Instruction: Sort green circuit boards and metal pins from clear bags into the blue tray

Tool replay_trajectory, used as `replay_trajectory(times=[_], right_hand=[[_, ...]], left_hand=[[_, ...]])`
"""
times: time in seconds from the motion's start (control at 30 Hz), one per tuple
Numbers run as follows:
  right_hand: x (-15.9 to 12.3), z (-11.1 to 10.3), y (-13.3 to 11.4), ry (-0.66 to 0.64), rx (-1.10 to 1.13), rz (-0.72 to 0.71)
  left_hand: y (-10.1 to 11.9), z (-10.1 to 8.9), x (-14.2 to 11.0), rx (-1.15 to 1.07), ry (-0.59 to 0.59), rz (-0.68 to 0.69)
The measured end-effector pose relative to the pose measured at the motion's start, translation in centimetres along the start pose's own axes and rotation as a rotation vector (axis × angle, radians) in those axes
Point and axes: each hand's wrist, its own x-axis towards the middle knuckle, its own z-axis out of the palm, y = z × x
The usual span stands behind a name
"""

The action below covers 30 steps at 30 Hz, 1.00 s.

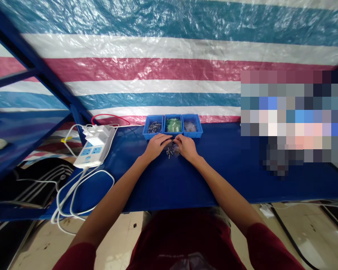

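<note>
My left hand (156, 146) and my right hand (186, 146) meet just in front of three blue bins. The fingers of both are drawn together in a pinch, and whatever lies between them is too small to make out. Under and between the hands lies a small pile of short metal pieces (169, 152), silvery and dark, with some clear bits beside it. The left bin (147, 134) holds many similar metal pieces. Green and pale small parts fill the middle bin (173, 116). In the right bin (196, 134) are whitish, translucent parts.
A white power strip (88, 159) with plugged-in chargers (97, 134) stands left on the blue table (169, 187). Looped white cables (73, 195) hang over the front edge. A striped plastic sheet (157, 67) forms the back. A blurred-out area (293, 123) covers the right.
</note>
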Motion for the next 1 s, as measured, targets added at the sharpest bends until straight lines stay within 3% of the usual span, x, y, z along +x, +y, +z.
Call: replay_trajectory(times=[0.27, 0.63, 1.0], right_hand=[[0.12, 0.55, 0.39, 0.067, 0.336, -0.110], [-0.06, 0.40, 0.36, 0.071, 0.353, -0.156], [-0.10, 0.24, 0.43, 0.160, 0.347, -0.137]], left_hand=[[0.18, -0.35, 0.12, -0.008, 0.038, -0.035], [0.47, -0.61, 0.21, 0.018, 0.119, -0.154], [0.72, -0.51, 0.10, -0.034, 0.069, -0.093]])
